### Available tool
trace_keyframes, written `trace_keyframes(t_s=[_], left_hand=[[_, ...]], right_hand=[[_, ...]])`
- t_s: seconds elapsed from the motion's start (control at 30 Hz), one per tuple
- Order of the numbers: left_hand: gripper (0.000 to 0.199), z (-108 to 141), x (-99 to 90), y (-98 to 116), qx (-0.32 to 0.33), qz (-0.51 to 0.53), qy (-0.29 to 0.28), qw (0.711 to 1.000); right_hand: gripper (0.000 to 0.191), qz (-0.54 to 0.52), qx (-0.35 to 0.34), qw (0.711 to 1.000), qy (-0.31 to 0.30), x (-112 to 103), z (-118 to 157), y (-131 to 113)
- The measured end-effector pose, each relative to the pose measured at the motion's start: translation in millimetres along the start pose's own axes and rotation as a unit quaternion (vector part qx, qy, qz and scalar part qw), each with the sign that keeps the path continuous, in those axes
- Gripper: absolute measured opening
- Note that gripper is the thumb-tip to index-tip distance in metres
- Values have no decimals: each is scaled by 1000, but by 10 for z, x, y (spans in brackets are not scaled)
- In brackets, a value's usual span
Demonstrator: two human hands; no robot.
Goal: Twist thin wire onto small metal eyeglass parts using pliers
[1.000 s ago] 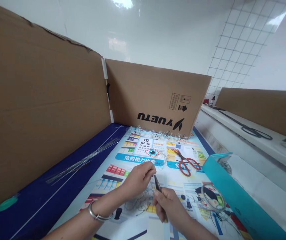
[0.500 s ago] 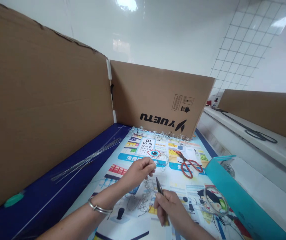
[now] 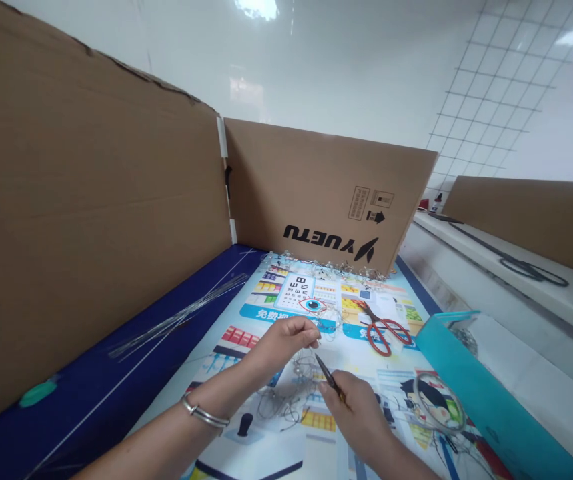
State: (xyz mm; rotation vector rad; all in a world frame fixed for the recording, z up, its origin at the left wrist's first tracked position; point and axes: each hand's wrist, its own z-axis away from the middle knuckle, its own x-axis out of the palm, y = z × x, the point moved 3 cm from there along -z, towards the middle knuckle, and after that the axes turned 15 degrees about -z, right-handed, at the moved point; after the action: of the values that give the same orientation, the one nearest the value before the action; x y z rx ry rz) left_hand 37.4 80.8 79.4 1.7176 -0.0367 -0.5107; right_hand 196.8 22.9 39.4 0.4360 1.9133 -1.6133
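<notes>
My left hand, a silver bangle on its wrist, is closed in a pinch over the printed sheet. Thin wire trails down from its fingertips into a loose tangle of wire with small beads or bits on it. In my right hand is a pair of slim-nosed pliers, jaws pointing up and left towards the pinched fingertips but apart from them. The fingers wrap the plier handles, mostly hiding them. Whether the jaws are parted is too small to tell.
Red-handled scissors lie beyond my right hand. A wire coil and an open turquoise box are at the right. Straight wires lie on the left. Wire pieces line the foot of the cardboard wall.
My right hand has turned and shifted slightly right, with the pliers tilting more to the left. My left hand keeps its pinch. The whole view has shifted slightly.
</notes>
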Motion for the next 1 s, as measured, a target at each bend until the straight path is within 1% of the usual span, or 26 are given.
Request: trace_keyframes(t_s=[0.13, 0.27, 0.37, 0.43, 0.5, 0.63, 0.83, 1.0], left_hand=[[14, -26, 3, -47, -1, -30, 9, 1000], [15, -15, -10, -22, 33, -130, 30, 990], [16, 20, -17, 19, 69, -237, 61, 967], [17, 37, -12, 35, 90, -298, 79, 947], [17, 44, 0, 32, 100, -336, 85, 933], [17, 45, 22, 25, 104, -359, 80, 924], [18, 62, 39, 64, 120, -344, 66, 929], [19, 50, 23, 57, 131, -342, 67, 928]], right_hand=[[31, 24, -1, 1000, -4, 5, 4, -7], [27, 78, -21, 997, 6, 3, 27, -35], [25, 124, -46, 991, 21, 1, 38, -50], [24, 126, -49, 990, 25, 5, 40, -43], [24, 112, -46, 992, 26, 10, 40, -29], [24, 98, -49, 994, 28, 20, 42, -24], [23, 107, -46, 993, 28, 25, 42, -31], [24, 101, -40, 994, 27, 7, 41, -27]])
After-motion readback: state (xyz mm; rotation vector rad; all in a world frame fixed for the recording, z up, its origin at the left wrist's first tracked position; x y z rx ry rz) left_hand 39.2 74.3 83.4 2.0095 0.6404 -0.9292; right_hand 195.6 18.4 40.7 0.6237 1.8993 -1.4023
